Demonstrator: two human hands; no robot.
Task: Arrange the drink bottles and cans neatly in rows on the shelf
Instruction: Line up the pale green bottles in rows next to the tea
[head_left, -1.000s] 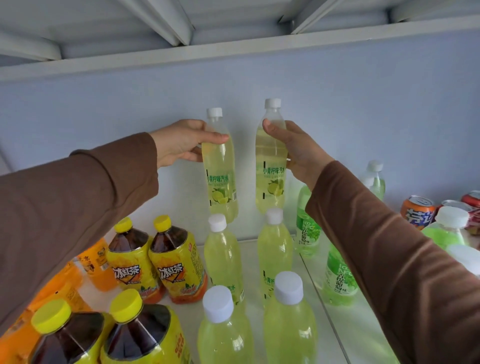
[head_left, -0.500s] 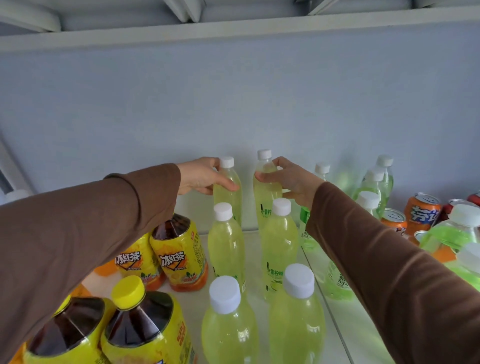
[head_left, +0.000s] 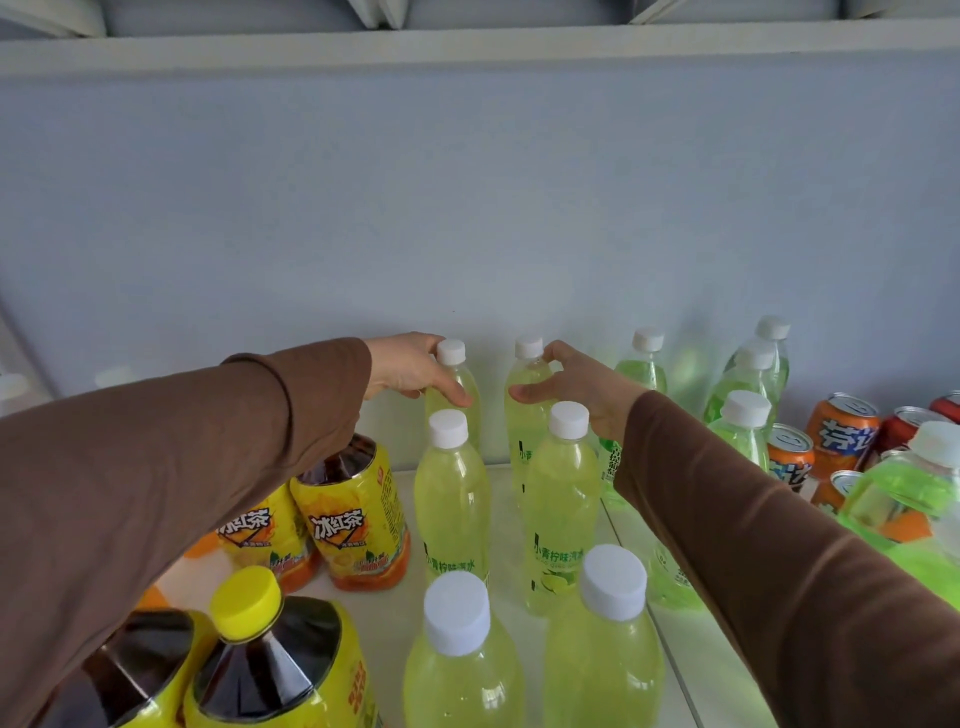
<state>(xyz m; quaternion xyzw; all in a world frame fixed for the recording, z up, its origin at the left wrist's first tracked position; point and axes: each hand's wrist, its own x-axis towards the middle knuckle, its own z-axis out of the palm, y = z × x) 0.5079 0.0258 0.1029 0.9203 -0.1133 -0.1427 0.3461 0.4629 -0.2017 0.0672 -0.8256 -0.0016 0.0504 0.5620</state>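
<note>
Two pale yellow-green lime soda bottles with white caps stand at the back of the white shelf (head_left: 397, 631), against the wall. My left hand (head_left: 405, 371) wraps the shoulder of the left back bottle (head_left: 453, 356). My right hand (head_left: 582, 384) wraps the right back bottle (head_left: 530, 371), thumb in front and fingers behind its neck. In front of them two more rows of the same soda stand in line: a middle pair (head_left: 451, 493) and a near pair (head_left: 457, 649). Both sleeves are brown.
Iced tea bottles with yellow labels (head_left: 358, 519) stand to the left, two larger ones with a yellow cap (head_left: 249, 597) nearest me. Brighter green bottles (head_left: 743, 431) and orange cans (head_left: 841, 431) crowd the right side. The grey back wall is close behind.
Both hands came down from mid-air with the two lime soda bottles and set them standing at the back of the shelf, behind the two existing rows.
</note>
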